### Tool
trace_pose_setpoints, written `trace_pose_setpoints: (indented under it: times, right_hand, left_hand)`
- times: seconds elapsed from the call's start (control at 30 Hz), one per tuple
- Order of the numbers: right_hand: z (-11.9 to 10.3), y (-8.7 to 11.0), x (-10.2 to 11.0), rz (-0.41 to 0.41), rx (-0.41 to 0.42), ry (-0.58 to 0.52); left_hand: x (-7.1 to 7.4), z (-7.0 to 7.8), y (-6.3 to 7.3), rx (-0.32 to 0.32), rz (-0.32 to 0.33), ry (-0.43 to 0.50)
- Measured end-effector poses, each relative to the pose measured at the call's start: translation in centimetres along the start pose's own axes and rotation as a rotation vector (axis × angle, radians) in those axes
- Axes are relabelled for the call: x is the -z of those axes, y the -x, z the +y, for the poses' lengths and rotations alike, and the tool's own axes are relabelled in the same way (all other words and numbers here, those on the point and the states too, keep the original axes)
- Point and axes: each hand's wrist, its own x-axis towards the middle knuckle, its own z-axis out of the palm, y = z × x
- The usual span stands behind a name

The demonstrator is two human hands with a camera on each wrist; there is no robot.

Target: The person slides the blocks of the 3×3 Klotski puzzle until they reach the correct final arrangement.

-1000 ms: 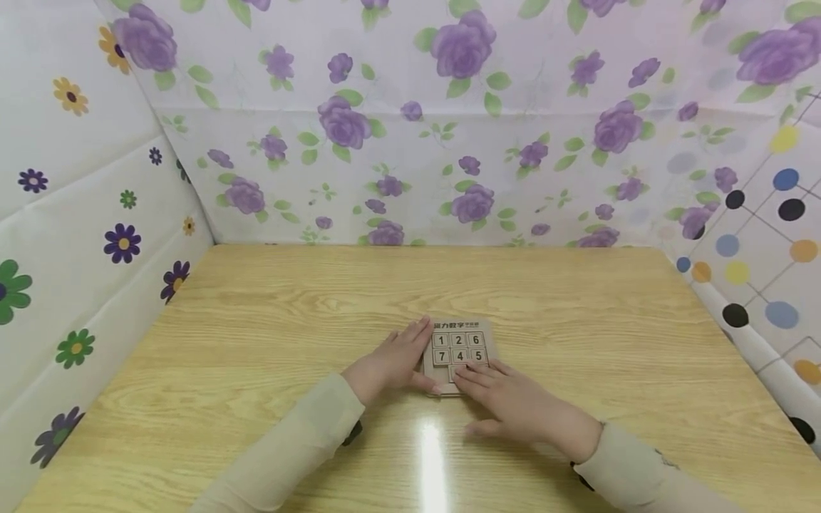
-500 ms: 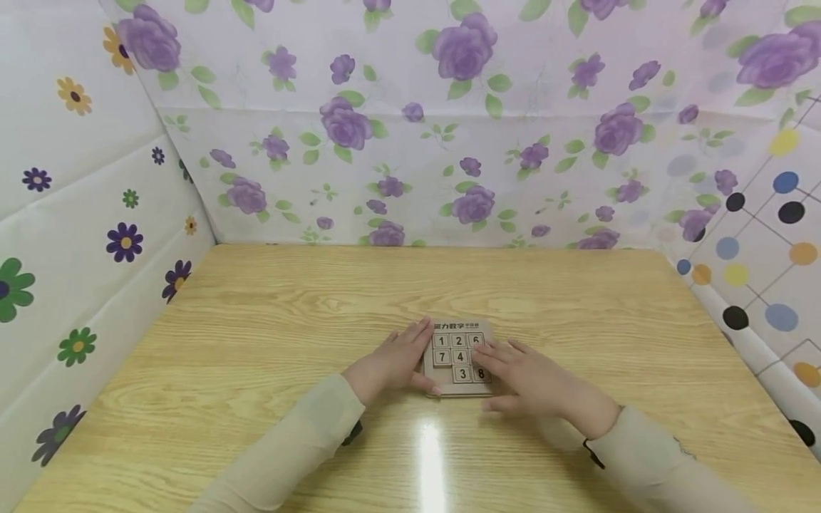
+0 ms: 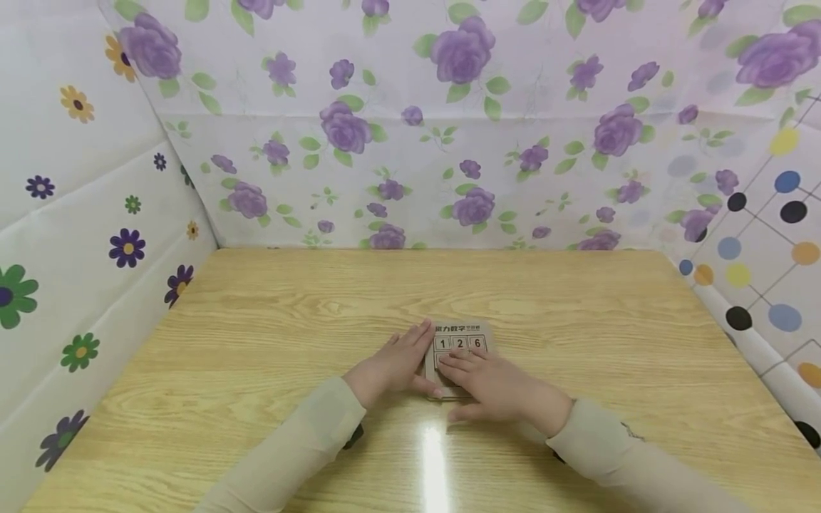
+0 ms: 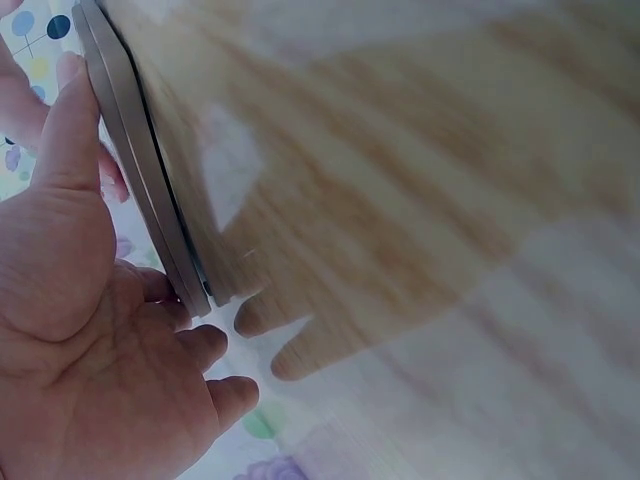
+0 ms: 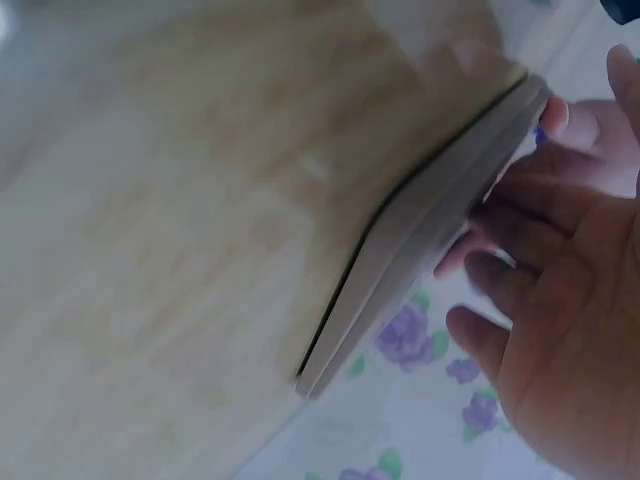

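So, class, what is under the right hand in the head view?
The right hand is over the lower part of the number puzzle. Top-row tiles 1, 2 and 6 show beyond it; the numbers below them are covered.

Right hand (image 3: 497, 385) shifted left across number puzzle (image 3: 457, 329); 6 tile (image 3: 477, 343) fully exposed, 4, 3 and 8 tiles now hidden.
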Motion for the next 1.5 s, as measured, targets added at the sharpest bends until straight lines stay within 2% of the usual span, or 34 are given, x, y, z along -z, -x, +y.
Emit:
trace_pose_setpoints:
  times: [0.3, 0.53, 0.7, 0.97, 1.23, 1.5]
  right_hand:
    - [-1.3, 0.6, -0.3, -0.023, -0.024, -0.001]
    - [-2.3, 1.4, -0.5, -0.033, -0.035, -0.067]
    - [-1.8, 1.7, -0.4, -0.036, -0.042, -0.119]
    - [-0.3, 2.2, -0.6, 0.027, -0.098, -0.048]
    - [0.3, 1.7, -0.7, 0.038, -0.069, -0.048]
    - [-0.3, 0.7, -0.3, 0.021, -0.035, -0.062]
  left_hand:
    - [0.1, 0.0, 0.0, 0.008, -0.008, -0.003]
    - [0.2, -0.2, 0.1, 0.009, -0.001, -0.002]
    - [0.1, -0.1, 0.2, 0.010, -0.007, -0.006]
    - [-0.1, 0.1, 0.2, 0.021, -0.017, 0.000]
    - [0.0, 0.0, 0.1, 0.013, 0.000, -0.008]
    - [0.0, 0.0, 0.1, 0.020, -0.010, 0.015]
